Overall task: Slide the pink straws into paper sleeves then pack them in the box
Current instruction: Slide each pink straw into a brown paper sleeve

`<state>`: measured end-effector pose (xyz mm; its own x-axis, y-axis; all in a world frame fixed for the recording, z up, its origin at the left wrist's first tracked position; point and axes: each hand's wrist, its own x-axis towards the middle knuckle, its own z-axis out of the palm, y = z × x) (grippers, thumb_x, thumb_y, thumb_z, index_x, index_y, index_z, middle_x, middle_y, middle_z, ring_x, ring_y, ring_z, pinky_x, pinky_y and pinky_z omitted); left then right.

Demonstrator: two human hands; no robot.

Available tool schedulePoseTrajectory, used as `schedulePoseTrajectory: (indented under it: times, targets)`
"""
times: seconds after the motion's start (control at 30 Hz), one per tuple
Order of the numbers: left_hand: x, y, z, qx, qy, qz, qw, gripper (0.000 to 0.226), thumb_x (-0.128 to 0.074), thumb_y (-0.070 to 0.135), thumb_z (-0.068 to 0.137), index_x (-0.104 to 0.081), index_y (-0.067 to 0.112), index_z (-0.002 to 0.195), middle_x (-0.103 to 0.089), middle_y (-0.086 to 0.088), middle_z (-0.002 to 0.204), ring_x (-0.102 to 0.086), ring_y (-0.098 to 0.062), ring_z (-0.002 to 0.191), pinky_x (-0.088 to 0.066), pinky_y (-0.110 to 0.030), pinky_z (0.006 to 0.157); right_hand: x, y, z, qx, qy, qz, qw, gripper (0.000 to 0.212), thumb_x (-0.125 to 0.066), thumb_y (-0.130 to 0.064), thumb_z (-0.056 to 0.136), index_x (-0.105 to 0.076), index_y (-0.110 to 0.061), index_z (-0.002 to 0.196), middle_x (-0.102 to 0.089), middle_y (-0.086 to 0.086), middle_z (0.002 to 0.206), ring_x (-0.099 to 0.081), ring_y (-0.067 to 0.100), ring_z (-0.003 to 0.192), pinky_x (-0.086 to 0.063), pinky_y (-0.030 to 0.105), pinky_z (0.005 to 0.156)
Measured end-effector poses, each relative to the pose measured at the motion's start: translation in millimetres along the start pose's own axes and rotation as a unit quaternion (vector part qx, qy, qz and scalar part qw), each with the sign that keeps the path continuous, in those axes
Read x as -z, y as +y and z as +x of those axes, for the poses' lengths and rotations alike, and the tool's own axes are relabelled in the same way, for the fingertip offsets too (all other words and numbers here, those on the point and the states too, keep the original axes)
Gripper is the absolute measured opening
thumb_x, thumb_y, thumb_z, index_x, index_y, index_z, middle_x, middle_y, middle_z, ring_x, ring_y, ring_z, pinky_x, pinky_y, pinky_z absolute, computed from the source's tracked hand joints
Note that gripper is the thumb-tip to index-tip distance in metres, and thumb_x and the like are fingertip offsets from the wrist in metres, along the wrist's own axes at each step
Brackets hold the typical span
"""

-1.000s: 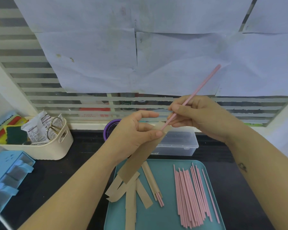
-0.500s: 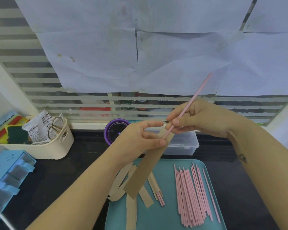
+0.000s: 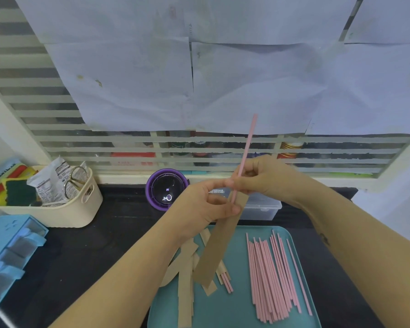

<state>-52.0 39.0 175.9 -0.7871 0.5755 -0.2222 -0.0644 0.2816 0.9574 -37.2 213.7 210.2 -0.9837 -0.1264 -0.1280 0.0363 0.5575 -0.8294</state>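
Observation:
My left hand (image 3: 205,205) pinches the top of a brown paper sleeve (image 3: 217,245) that hangs down over the teal tray (image 3: 237,311). My right hand (image 3: 263,178) pinches a pink straw (image 3: 246,147) whose lower end sits in the sleeve's mouth; the upper part sticks up steeply. Several loose pink straws (image 3: 273,278) lie on the tray's right half. Empty paper sleeves (image 3: 185,278) lie on its left, beside sleeves with straws inside (image 3: 225,278). The clear plastic box (image 3: 262,208) stands behind my hands, partly hidden.
A purple round device (image 3: 167,189) sits at the back of the black counter. At left stands a cream basket (image 3: 57,210) with scissors, a packet and sponges, and a blue drawer unit (image 3: 7,254) in front of it. Paper sheets cover the slatted window behind.
The straw has tilted more upright and gone deeper into the sleeve. Both hands have shifted slightly lower and closer together.

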Motion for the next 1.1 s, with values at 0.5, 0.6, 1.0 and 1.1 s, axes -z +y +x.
schedulePoseTrajectory:
  times: [0.5,0.6,1.0,1.1]
  targets:
    - [-8,-9,3,-0.018,0.062,-0.024,0.998,0.028,-0.069,0.017,0.083,-0.064,0.033,0.104,-0.076,0.001,0.079,-0.071,-0.01,0.076,-0.053,-0.022,0.076,-14,8,7,0.043,0.217,0.163,0.961,0.051,-0.067,-0.012,0.085,-0.04,-0.026,0.126,-0.072,0.006,0.071,-0.069,0.018,0.062,-0.058,0.025,0.065]
    - [-9,-8,6,-0.028,0.073,-0.047,0.996,0.031,-0.069,0.016,0.083,-0.064,0.03,0.11,-0.076,0.0,0.08,-0.072,-0.013,0.079,-0.055,-0.034,0.085,-27,10,7,0.048,0.194,0.106,0.974,0.045,-0.067,-0.02,0.085,-0.044,-0.031,0.121,-0.072,0.002,0.073,-0.069,0.016,0.069,-0.057,0.024,0.071]
    - [-1,-17,9,-0.041,0.125,-0.036,0.991,0.052,-0.068,0.017,0.083,-0.051,0.027,0.132,-0.076,0.006,0.084,-0.071,-0.011,0.083,-0.053,-0.038,0.09,-23,40,-1,0.038,0.112,0.017,0.993,0.041,-0.043,-0.031,0.097,-0.041,-0.034,0.138,-0.061,-0.012,0.103,-0.059,0.004,0.083,-0.05,0.017,0.074]
    - [0,-28,11,-0.045,0.127,-0.026,0.991,0.061,-0.067,0.016,0.085,-0.041,0.033,0.137,-0.075,0.0,0.09,-0.071,-0.017,0.089,-0.049,-0.044,0.097,-31,99,-2,-0.103,0.042,-0.071,0.991,0.037,-0.048,-0.026,0.096,-0.051,-0.024,0.133,-0.064,-0.006,0.111,-0.06,0.005,0.087,-0.047,0.02,0.08]
